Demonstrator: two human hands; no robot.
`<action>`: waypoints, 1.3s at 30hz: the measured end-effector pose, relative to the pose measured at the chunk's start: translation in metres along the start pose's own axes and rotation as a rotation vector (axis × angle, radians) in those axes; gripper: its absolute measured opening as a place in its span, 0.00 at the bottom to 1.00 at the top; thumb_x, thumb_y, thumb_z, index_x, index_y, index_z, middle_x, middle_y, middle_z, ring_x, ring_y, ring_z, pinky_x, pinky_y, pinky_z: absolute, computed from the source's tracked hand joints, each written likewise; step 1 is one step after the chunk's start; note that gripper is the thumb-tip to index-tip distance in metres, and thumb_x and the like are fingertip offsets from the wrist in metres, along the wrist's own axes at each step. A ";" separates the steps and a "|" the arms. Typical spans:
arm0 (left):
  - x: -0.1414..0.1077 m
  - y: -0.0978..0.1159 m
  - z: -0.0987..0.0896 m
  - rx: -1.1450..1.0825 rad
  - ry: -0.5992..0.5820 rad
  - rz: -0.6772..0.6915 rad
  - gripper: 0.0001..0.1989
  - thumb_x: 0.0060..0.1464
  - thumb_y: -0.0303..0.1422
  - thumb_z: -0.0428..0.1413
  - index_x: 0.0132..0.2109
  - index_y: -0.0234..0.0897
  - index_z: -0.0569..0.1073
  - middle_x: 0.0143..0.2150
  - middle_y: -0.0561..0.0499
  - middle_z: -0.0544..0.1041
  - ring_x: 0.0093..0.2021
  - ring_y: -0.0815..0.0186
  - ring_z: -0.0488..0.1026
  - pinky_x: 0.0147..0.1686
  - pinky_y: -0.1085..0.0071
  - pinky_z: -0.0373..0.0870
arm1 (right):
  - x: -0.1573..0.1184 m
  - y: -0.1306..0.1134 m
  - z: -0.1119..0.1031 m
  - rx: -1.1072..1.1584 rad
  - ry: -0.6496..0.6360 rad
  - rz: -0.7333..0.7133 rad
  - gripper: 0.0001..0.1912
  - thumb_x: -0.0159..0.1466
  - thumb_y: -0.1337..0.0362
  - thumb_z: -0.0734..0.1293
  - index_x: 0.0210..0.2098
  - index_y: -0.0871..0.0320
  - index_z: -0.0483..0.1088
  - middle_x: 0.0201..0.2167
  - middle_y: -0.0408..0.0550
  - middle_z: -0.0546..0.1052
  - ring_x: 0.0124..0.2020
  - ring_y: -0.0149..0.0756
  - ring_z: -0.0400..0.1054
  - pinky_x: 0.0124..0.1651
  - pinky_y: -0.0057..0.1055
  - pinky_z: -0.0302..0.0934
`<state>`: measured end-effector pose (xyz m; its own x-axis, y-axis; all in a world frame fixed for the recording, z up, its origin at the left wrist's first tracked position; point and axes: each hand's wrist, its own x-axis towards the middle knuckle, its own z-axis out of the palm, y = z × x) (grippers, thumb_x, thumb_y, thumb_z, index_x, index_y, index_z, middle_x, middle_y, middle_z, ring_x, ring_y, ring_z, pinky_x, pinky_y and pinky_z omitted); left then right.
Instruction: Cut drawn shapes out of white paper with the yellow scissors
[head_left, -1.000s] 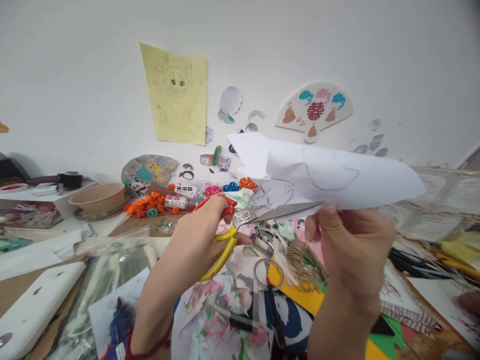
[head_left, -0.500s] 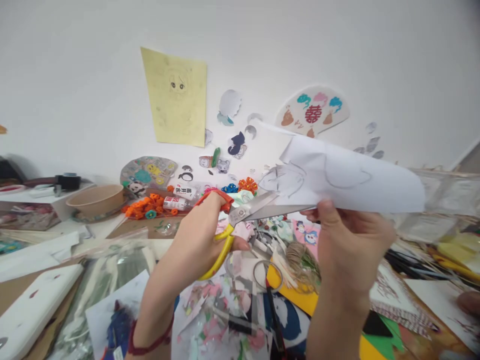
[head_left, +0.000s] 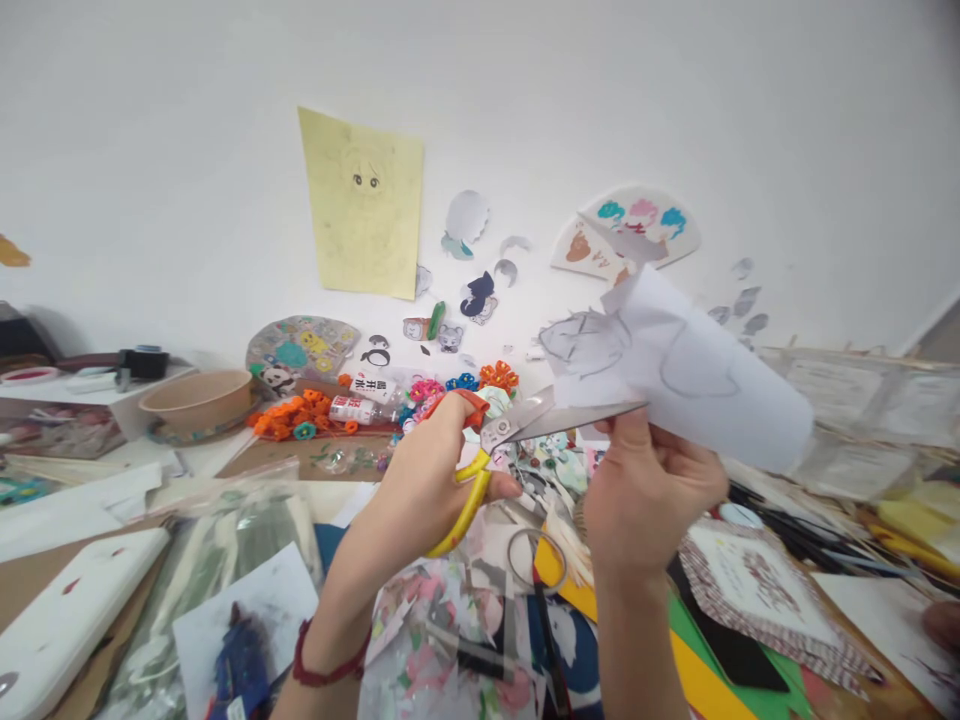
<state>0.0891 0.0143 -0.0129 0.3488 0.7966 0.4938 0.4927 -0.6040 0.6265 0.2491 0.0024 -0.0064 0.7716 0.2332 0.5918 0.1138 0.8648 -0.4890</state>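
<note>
My left hand (head_left: 424, 470) is wrapped round the red and yellow handles of a pair of scissors (head_left: 501, 430). Their blades are parted, pointing right, with the lower edge of a white sheet of paper (head_left: 757, 410) between them. Pencil outlines show on the sheet, among them a rounded figure near the blades. My right hand (head_left: 652, 480) pinches the paper from below, thumb in front, close to the blade tips. The far part of the sheet curls to the right, and some fingers are hidden behind it.
Below my hands lies a clear bag of paper scraps (head_left: 442, 640). A tan bowl (head_left: 196, 400) and orange pieces (head_left: 296, 412) stand at the back left. A yellow drawing (head_left: 364, 200) and a painted fan (head_left: 630, 225) are on the wall. Another person's hand (head_left: 941, 628) is at the right edge.
The paper has turned, its right end swinging down and left. My right hand has moved left towards the scissors, which have shifted slightly right.
</note>
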 end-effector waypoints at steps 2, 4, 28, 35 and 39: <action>0.002 0.001 0.004 -0.023 0.004 0.010 0.16 0.50 0.39 0.57 0.42 0.40 0.60 0.35 0.54 0.65 0.34 0.63 0.62 0.35 0.67 0.58 | -0.002 0.001 0.003 0.030 0.009 0.023 0.09 0.51 0.65 0.77 0.30 0.62 0.78 0.27 0.45 0.79 0.25 0.30 0.71 0.28 0.28 0.70; 0.003 0.002 0.010 -0.067 0.030 0.014 0.18 0.51 0.41 0.57 0.44 0.40 0.60 0.36 0.53 0.66 0.34 0.62 0.62 0.36 0.66 0.58 | -0.005 0.000 0.006 0.048 0.013 0.041 0.11 0.51 0.64 0.77 0.32 0.61 0.78 0.29 0.46 0.80 0.28 0.32 0.73 0.29 0.29 0.71; 0.007 0.017 0.039 -0.163 0.249 -0.111 0.18 0.54 0.48 0.56 0.32 0.41 0.58 0.23 0.60 0.59 0.25 0.68 0.61 0.28 0.72 0.52 | -0.017 -0.001 0.014 0.230 0.000 0.354 0.07 0.53 0.68 0.75 0.31 0.59 0.75 0.26 0.40 0.79 0.26 0.26 0.74 0.31 0.22 0.69; 0.007 0.012 0.034 -0.200 0.213 -0.069 0.18 0.55 0.49 0.56 0.35 0.41 0.59 0.24 0.59 0.61 0.25 0.69 0.60 0.27 0.73 0.53 | -0.017 0.002 0.008 0.058 -0.056 0.320 0.09 0.56 0.62 0.75 0.28 0.60 0.74 0.24 0.43 0.79 0.26 0.29 0.74 0.32 0.26 0.69; 0.006 0.010 0.033 -0.194 0.204 -0.070 0.17 0.57 0.47 0.55 0.36 0.41 0.59 0.25 0.59 0.62 0.25 0.69 0.61 0.27 0.74 0.54 | -0.017 0.003 0.008 0.040 -0.076 0.308 0.10 0.56 0.60 0.74 0.28 0.60 0.73 0.25 0.44 0.79 0.26 0.30 0.74 0.32 0.27 0.70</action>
<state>0.1222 0.0142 -0.0230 0.1425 0.8269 0.5440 0.3414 -0.5570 0.7571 0.2314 0.0045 -0.0134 0.7165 0.5184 0.4668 -0.1443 0.7648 -0.6279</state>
